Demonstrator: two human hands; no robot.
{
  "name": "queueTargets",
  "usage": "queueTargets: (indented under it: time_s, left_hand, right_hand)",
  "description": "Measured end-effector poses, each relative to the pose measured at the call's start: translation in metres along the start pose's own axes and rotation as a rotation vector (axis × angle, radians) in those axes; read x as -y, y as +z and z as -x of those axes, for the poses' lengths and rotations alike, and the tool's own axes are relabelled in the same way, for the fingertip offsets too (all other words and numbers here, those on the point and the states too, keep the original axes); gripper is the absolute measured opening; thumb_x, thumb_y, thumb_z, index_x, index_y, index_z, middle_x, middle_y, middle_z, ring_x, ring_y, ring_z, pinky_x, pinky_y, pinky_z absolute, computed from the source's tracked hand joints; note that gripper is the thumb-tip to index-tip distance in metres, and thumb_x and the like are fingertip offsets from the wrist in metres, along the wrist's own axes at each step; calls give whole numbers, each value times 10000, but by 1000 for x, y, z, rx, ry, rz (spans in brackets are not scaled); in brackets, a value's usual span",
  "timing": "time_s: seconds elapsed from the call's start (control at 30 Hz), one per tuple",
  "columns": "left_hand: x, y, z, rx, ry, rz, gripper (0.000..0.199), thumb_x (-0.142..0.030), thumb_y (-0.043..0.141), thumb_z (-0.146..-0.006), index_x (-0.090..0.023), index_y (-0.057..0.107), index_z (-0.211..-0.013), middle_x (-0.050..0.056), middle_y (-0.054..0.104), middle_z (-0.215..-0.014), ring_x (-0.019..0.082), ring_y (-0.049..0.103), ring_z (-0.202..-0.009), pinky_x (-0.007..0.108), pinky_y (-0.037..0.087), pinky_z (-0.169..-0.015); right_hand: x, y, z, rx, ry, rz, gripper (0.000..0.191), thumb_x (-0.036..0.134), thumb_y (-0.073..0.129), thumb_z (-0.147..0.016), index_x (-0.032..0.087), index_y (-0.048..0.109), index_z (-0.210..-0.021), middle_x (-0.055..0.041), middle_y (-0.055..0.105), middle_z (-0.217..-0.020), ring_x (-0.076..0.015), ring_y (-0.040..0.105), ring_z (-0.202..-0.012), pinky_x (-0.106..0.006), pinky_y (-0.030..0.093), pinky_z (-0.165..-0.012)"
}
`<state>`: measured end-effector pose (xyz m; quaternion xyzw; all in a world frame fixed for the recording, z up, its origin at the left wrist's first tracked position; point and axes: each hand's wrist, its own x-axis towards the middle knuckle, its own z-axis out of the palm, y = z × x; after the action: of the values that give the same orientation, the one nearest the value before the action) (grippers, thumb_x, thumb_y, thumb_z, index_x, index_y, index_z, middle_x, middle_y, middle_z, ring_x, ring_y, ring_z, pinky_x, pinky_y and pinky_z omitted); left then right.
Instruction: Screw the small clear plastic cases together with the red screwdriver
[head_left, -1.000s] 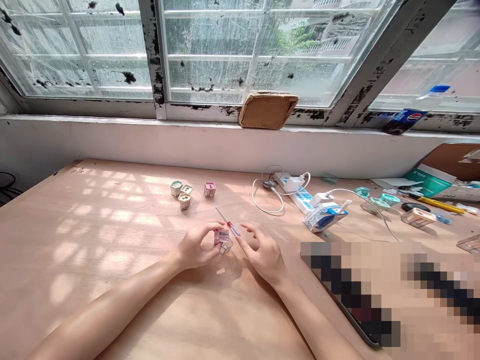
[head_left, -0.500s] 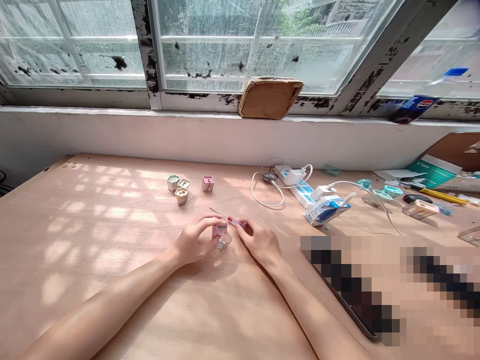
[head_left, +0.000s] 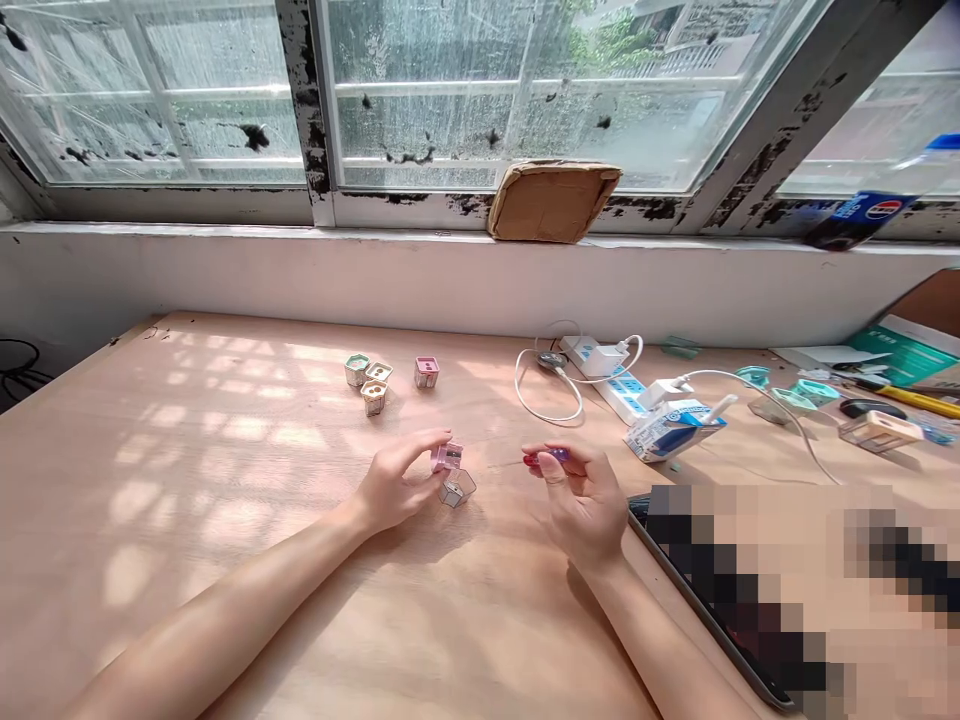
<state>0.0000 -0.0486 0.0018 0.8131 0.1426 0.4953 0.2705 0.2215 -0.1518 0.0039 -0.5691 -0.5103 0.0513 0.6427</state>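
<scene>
My left hand (head_left: 397,485) pinches a small pink pencil sharpener top (head_left: 448,456) between thumb and fingers; a metal blade shows on it. Just beneath sits a small clear faceted container (head_left: 458,489), and I cannot tell whether the fingers touch it. Off to the right, my right hand (head_left: 589,500) is closed around the red and purple handle of a small screwdriver (head_left: 553,456), whose thin shaft points left and is blurred. Beyond the hands stand several small sharpeners: a green-topped one (head_left: 357,370), cream-topped ones (head_left: 374,397) and a pink-topped one (head_left: 427,372).
A power strip (head_left: 611,380) with white chargers and cables lies at the back, beside a blue and white drink carton (head_left: 673,430). Green sharpener parts (head_left: 814,392) and a yellow tool (head_left: 915,400) are far right. A dark-edged device (head_left: 712,610), partly pixelated, lies near my right forearm.
My right hand has moved right with the screwdriver, away from the sharpener top. My left hand keeps its pinch in nearly the same place. The view has shifted slightly.
</scene>
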Motion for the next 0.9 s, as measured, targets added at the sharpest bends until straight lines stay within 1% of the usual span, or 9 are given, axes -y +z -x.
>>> queueTargets:
  time_s: [0.07, 0.13, 0.23, 0.4, 0.47, 0.57, 0.7, 0.8, 0.9]
  left_hand:
    - [0, 0, -2, -12, 33, -4, 408, -163, 646, -927, -193, 605, -1332, 146, 706, -1286, 244, 701, -1179, 392, 600, -996]
    - [0, 1, -3, -18, 46, -10, 413, -158, 635, -933, -196, 604, -1342, 155, 685, -1319, 245, 683, -1210, 389, 593, -1005]
    - [-1, 1, -3, -25, 54, -23, 419, -156, 632, -937, -200, 597, -1352, 152, 690, -1299, 234, 695, -1180, 373, 597, -985]
    - [0, 1, -2, -8, 41, -26, 414, -164, 642, -934, -201, 603, -1345, 154, 691, -1297, 245, 691, -1186, 392, 597, -989]
    - [0, 1, -2, -3, 41, -12, 403, -170, 647, -935, -199, 609, -1335, 146, 714, -1252, 244, 697, -1175, 403, 600, -993]
    - [-2, 1, -3, 18, 54, 34, 372, -158, 642, -938, -201, 624, -1307, 125, 746, -1163, 247, 699, -1175, 421, 604, -998]
    - [-4, 2, -4, 43, 56, 68, 339, -150, 624, -949, -211, 646, -1281, 103, 767, -1082, 243, 716, -1137, 434, 614, -991]
    - [-2, 2, -3, 53, 59, 52, 362, -173, 642, -944, -209, 650, -1304, 121, 755, -1154, 242, 723, -1119, 417, 624, -976]
    - [0, 2, -1, 50, 65, 22, 405, -189, 665, -931, -206, 640, -1335, 149, 723, -1239, 241, 721, -1123, 377, 631, -947]
  right_hand:
    - [0, -1, 1, -12, -32, 15, 207, 395, 681, -948, 220, 650, -1054, -29, 730, -859, -180, 721, -743, -327, 617, -691]
    - [-1, -2, 1, 19, -64, 72, 215, 414, 677, -948, 224, 663, -1048, -22, 717, -844, -172, 709, -712, -319, 608, -681]
    - [1, -3, -2, 72, -98, 154, 230, 443, 639, -965, 225, 675, -1027, -20, 705, -824, -171, 691, -681, -316, 593, -662]
    - [12, -6, -9, 105, -147, 260, 272, 467, 602, -972, 224, 668, -869, -41, 693, -806, -186, 661, -691, -311, 565, -645]
    - [13, -8, -8, 100, -152, 268, 277, 467, 598, -974, 225, 665, -857, -30, 685, -759, -181, 650, -654, -304, 548, -621]
    - [14, -8, -2, 14, -104, 181, 246, 456, 613, -975, 222, 675, -934, -23, 688, -760, -166, 638, -612, -294, 534, -587]
    - [23, -3, 7, -88, 18, -68, 239, 445, 620, -986, 211, 665, -1001, -6, 655, -715, -145, 606, -560, -285, 526, -554]
    - [33, 1, 10, -93, 58, -167, 238, 437, 628, -988, 203, 668, -1008, -2, 658, -701, -136, 605, -543, -284, 532, -555]
    - [39, 4, 10, -76, 64, -183, 255, 452, 640, -978, 199, 673, -991, -6, 667, -698, -136, 609, -539, -284, 534, -546]
